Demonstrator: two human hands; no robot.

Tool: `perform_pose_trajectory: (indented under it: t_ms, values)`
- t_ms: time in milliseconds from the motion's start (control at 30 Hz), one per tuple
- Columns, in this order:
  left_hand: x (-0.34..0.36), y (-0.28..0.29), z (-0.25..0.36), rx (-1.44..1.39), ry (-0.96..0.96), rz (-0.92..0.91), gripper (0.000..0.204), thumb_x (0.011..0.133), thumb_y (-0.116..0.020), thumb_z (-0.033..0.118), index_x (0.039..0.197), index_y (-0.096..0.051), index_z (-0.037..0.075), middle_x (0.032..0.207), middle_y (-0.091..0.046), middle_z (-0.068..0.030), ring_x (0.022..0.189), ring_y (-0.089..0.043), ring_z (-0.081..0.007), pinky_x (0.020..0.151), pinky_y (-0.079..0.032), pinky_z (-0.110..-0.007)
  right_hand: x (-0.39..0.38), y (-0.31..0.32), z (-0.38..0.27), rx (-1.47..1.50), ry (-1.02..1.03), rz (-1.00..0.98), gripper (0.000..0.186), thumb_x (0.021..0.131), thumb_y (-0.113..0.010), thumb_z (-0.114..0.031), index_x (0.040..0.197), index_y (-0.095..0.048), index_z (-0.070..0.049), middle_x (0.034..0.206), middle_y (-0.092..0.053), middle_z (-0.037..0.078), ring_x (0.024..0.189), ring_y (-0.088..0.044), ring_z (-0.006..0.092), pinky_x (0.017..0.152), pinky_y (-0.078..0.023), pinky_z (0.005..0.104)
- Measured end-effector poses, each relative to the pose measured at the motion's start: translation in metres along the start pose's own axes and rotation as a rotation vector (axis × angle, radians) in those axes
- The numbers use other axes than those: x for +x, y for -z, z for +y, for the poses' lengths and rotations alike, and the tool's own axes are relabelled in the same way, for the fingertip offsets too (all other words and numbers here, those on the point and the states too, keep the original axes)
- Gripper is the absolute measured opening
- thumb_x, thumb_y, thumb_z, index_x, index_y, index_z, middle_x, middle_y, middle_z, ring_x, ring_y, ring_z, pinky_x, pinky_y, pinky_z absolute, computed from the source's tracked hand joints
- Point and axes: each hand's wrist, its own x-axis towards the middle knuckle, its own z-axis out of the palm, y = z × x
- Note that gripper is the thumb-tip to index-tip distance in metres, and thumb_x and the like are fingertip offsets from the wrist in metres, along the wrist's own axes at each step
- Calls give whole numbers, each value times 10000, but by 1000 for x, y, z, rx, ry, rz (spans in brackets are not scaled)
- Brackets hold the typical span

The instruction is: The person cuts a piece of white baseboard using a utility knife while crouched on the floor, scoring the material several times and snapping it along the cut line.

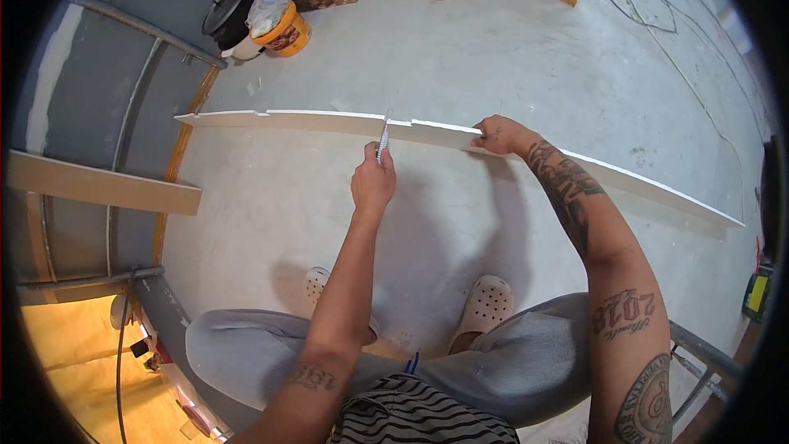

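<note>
Fingers, left hand (pixel 374 182): slim silvery hand tool (pixel 383 145) is being gripped. Long, thin white board (pixel 440 136) is being pinched by right hand (pixel 500 133), ideally being braced steadily.

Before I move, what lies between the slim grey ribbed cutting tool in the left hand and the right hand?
In the head view, a stretch of long, white-edged board lies there, its upper edge shallowly notched beside the cutting tool.

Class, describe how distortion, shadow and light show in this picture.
Head view: the long pale board seems bowed by the fisheye; head view: soft shadows lie on the floor below the right hand; head view: a warm yellow glow at lower left.
</note>
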Motion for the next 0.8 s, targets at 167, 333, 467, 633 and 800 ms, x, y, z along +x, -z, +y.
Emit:
perform_pose_trajectory:
  t_ms: [167,333,467,633,800]
  values:
    - [-5,-5,11,-198,20,-50,310,996,-429,363,1096,-543,92,814,-670,-232,806,-644,-454,712,-487,-550,-2,0,3,7,-16,-16,376,902,-597,-311,1194,-657,-82,1028,-691,193,967,-648,360,875,-503,428]
    - [1,-6,12,-48,42,-3,276,999,-419,342,1150,-500,125,827,-660,-252,798,-633,-472,710,-490,-560,-2,1,1,19,-13,4,360,896,-602,-306,1156,-672,-67,1021,-688,203,968,-646,368,864,-506,433]
    - [-18,-25,14,-26,-52,-80,265,1000,-422,349,1139,-504,140,820,-662,-246,778,-631,-476,692,-491,-571,0,-1,1,2,26,19,356,889,-602,-316,1109,-690,-51,994,-687,214,962,-645,375,854,-507,442]
    - [-15,-18,4,-164,-3,4,237,1002,-437,343,1121,-478,142,792,-658,-233,750,-628,-478,671,-482,-580,1,-1,2,28,-2,6,357,893,-599,-314,1125,-684,-56,1001,-688,209,955,-646,372,859,-503,439]
    - [-11,-40,0,-369,-259,44,224,995,-485,256,1125,-532,80,812,-659,-226,770,-648,-435,691,-501,-501,-12,4,12,27,7,44,355,872,-624,-316,1109,-694,-62,1019,-690,199,968,-648,364,872,-501,434]
